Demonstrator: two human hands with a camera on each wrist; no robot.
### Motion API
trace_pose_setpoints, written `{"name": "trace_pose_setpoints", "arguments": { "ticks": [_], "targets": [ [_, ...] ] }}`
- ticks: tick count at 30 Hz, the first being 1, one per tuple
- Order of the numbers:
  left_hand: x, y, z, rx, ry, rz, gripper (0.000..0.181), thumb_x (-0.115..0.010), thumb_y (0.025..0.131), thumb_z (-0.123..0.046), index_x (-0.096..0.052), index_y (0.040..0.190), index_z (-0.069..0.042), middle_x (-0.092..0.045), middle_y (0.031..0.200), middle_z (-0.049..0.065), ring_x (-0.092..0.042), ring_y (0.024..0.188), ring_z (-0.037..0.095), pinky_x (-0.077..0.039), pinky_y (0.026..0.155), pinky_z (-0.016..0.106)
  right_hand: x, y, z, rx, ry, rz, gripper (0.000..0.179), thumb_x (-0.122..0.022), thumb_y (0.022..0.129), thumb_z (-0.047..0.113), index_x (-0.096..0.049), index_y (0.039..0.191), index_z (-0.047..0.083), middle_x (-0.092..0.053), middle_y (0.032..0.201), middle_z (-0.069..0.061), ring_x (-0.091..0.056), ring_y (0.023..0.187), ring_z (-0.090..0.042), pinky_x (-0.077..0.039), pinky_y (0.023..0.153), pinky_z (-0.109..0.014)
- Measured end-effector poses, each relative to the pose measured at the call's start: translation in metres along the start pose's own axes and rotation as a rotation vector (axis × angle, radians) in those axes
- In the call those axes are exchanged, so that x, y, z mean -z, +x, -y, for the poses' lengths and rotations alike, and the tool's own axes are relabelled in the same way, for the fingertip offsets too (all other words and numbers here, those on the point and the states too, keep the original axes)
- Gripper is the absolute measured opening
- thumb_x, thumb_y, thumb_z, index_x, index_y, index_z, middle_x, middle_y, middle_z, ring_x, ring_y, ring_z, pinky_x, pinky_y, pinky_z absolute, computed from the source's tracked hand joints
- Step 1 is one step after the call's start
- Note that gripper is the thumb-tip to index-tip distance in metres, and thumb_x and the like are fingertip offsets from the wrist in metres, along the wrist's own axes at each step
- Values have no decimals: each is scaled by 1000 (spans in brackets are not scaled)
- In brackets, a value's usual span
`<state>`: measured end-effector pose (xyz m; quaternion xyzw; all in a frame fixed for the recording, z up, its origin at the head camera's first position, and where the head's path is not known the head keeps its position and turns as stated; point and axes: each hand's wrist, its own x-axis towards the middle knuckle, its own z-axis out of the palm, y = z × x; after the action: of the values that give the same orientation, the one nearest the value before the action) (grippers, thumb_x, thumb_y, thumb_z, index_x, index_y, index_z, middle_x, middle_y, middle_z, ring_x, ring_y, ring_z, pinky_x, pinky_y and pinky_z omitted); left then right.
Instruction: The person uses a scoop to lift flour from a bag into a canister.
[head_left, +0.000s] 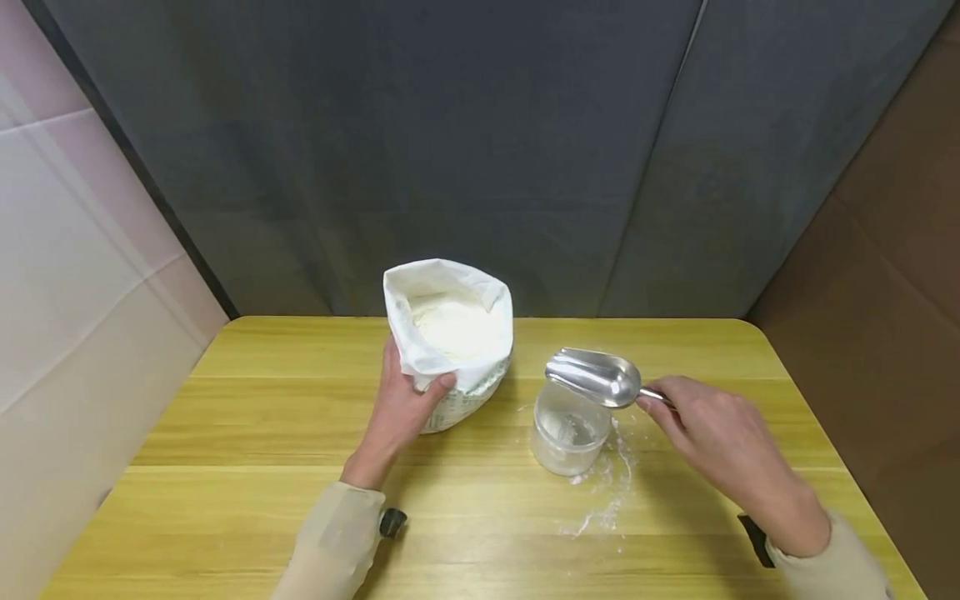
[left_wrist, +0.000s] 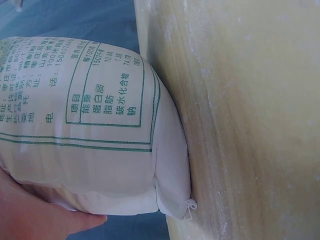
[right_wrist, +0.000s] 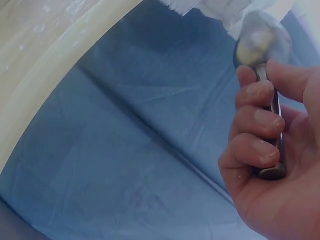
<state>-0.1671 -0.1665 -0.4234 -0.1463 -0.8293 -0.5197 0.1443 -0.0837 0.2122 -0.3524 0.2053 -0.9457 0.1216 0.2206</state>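
A white bag of flour [head_left: 468, 400] with green print stands open-topped on the table, white flour [head_left: 453, 325] inside it. My left hand [head_left: 405, 400] grips the bag's near left side, thumb at the front. In the left wrist view, the printed wall of the bag [left_wrist: 105, 170] fills much of the frame. My right hand [head_left: 716, 425] holds a metal scoop [head_left: 596, 379] by its handle, and its fingers [right_wrist: 255, 120] wrap that handle in the right wrist view. Over a clear round container [head_left: 562, 458] hangs the scoop's shiny bowl, overlapping the far rim. A little white powder lies in the container.
Spilled white powder [head_left: 600, 508] streaks the wooden table [head_left: 225, 467] beside and in front of the container. A dark grey curtain [head_left: 412, 150] rises behind the table, with a pale panel [head_left: 97, 250] at left and a brown one [head_left: 885, 267] at right.
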Motion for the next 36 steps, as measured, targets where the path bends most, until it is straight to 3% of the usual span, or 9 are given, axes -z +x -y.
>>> {"name": "trace_pose_setpoints", "arguments": {
  "ticks": [8, 14, 31, 36],
  "targets": [
    [0, 0, 0, 16, 4, 7, 122, -62, 83, -82, 0, 167, -19, -17, 166, 17, -24, 149, 32, -24, 120, 59, -8, 13, 16, 3, 66, -63, 10, -77, 94, 18, -71, 99, 13, -48, 72, 11, -43, 60, -7, -37, 50, -28],
    [-2, -1, -2, 34, 12, 13, 123, -62, 83, -82, -1, 167, -17, -18, 165, 19, -26, 148, 33, -25, 120, 58, -11, 25, 29, 14, 82, -82, 11, -77, 94, 20, -73, 101, 13, -57, 77, 8, -48, 63, -8, -42, 52, -30],
    [-5, -1, -2, 22, 4, -3, 123, -63, 82, -82, -4, 167, -15, -20, 164, 19, -28, 147, 33, -25, 121, 56, -13, 63, 54, 50, 32, -22, 14, -72, 99, 30, -73, 100, 16, -62, 78, 5, -52, 61, -12, -44, 49, -34],
    [-5, 0, -1, 11, 0, -14, 125, -62, 80, -85, -5, 167, -14, -20, 164, 20, -28, 148, 33, -25, 121, 56, -11, 70, 58, 78, 2, -8, 14, -74, 98, 30, -73, 95, 17, -50, 68, 6, -42, 55, -12, -37, 45, -30]
  ]
}}
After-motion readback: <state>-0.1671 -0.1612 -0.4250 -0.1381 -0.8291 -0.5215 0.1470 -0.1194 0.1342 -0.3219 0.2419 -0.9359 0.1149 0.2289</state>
